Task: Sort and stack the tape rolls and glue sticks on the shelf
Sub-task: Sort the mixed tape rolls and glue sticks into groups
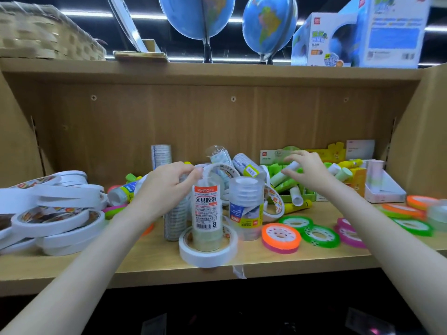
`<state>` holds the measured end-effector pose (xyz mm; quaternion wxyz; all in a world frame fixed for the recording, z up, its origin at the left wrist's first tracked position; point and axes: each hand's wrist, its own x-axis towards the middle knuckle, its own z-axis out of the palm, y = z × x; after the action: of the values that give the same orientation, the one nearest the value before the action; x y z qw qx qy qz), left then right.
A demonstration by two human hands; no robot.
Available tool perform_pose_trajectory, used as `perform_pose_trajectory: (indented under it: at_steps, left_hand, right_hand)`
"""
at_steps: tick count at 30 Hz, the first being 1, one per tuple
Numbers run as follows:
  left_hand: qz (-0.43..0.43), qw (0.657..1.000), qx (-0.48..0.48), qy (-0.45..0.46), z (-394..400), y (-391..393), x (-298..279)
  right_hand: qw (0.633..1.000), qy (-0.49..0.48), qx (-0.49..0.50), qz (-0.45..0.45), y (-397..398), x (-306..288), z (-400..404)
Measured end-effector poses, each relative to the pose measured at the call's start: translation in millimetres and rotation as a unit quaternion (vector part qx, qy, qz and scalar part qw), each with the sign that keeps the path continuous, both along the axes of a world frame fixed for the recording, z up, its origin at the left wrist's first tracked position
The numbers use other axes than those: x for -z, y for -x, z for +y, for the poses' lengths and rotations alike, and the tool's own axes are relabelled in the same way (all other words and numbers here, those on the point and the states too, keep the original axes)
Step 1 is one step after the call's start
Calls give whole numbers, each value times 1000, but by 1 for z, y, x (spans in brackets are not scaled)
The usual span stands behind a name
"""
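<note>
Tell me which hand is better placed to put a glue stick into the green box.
Right. The right hand already holds a white glue stick just above the green box, while the left hand is occupied gripping the tape roll pack further left.

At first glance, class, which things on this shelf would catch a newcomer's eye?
First, the tall wrapped pack of clear tape rolls standing inside a white tape ring at the shelf's front edge, with the left hand gripping its top. Next, the neon orange, green and pink tape rolls lying flat to the right, and the right hand over the heap of green glue sticks.
</note>
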<state>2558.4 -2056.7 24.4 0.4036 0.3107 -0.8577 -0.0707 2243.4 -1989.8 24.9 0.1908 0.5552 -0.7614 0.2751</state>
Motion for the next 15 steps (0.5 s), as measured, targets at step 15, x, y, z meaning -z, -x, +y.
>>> perform_pose_trajectory:
  at_steps: [15]
  left_hand:
    - [9, 1000, -11, -19, 3, -3, 1]
  right_hand:
    - [987, -80, 38, 133, -18, 18, 12]
